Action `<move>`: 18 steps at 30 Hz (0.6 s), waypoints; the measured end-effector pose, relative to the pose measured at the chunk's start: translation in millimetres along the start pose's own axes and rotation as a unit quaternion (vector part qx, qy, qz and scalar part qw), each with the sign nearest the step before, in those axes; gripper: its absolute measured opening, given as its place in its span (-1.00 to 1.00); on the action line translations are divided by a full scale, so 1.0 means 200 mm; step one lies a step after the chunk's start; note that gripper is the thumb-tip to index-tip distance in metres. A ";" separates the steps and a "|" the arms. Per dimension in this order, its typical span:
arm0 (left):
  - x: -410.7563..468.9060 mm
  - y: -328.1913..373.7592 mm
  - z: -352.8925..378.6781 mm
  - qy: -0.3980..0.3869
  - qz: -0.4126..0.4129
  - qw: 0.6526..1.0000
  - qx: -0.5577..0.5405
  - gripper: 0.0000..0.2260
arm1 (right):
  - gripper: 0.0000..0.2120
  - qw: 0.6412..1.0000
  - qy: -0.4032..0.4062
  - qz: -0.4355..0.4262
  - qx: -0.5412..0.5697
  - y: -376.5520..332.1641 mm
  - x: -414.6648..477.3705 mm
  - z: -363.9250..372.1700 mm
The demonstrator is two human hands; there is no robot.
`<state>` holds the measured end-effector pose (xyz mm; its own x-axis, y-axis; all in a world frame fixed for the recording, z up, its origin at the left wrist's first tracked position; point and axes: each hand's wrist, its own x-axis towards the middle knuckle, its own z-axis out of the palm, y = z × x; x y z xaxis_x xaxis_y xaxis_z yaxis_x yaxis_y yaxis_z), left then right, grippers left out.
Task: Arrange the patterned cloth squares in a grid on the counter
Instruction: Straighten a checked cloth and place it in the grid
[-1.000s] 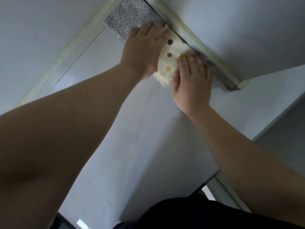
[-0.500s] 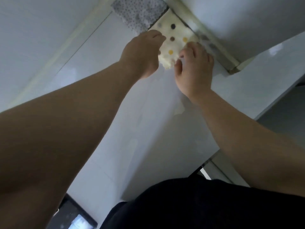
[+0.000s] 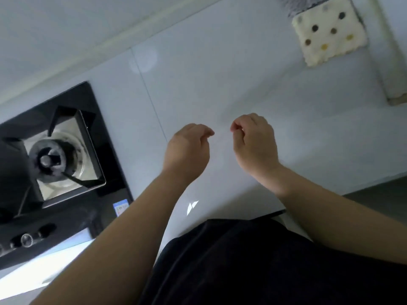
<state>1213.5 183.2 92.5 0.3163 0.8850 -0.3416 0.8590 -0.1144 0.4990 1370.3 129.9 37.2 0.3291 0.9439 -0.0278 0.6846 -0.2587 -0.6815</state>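
Fingers (image 3: 206, 131) hang curled, empty — left hand (image 3: 187, 148) and right hand (image 3: 255, 146) now off the dotted cloth (image 3: 330, 29).

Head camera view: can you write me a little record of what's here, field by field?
Place: white counter with a black gas stove at its left
Dotted cloth: cream square with coloured dots, flat in the far right corner
Grey cloth: speckled, next to the dotted one's far edge, mostly cut off by the picture's top
Left hand: over the counter, fingers loosely curled, holding nothing
Right hand: the same, apart from both cloths
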 end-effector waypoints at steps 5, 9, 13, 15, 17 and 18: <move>-0.32 -0.28 -0.09 0.046 -0.082 0.995 -0.030 -0.76 | -0.71 0.992 -0.083 -0.091 0.040 -0.26 -0.20 0.21; -0.62 -0.49 -0.19 0.113 -0.133 0.982 -0.073 -0.75 | -0.70 0.979 -0.111 -0.162 0.049 -0.52 -0.34 0.35; -1.02 -0.73 -0.28 0.192 -0.153 0.962 -0.119 -0.76 | -0.67 0.972 -0.123 -0.197 0.042 -0.81 -0.60 0.46; -1.26 -0.85 -0.31 0.231 -0.159 0.951 -0.128 -0.77 | -0.71 0.966 -0.134 -0.217 0.043 -0.96 -0.78 0.52; -1.52 -0.98 -0.34 0.254 -0.166 0.944 -0.132 -0.77 | -0.78 0.960 -0.134 -0.242 0.050 -1.10 -0.99 0.59; -1.66 -1.04 -0.35 0.260 -0.175 0.940 -0.135 -0.77 | -0.79 0.958 -0.133 -0.247 0.059 -1.17 -1.11 0.63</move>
<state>900.9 -54.0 158.0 -0.2669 0.9560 -0.1221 0.7184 0.2818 0.6359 1055.5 6.9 111.3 -0.2038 0.9683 0.1443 0.6306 0.2426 -0.7372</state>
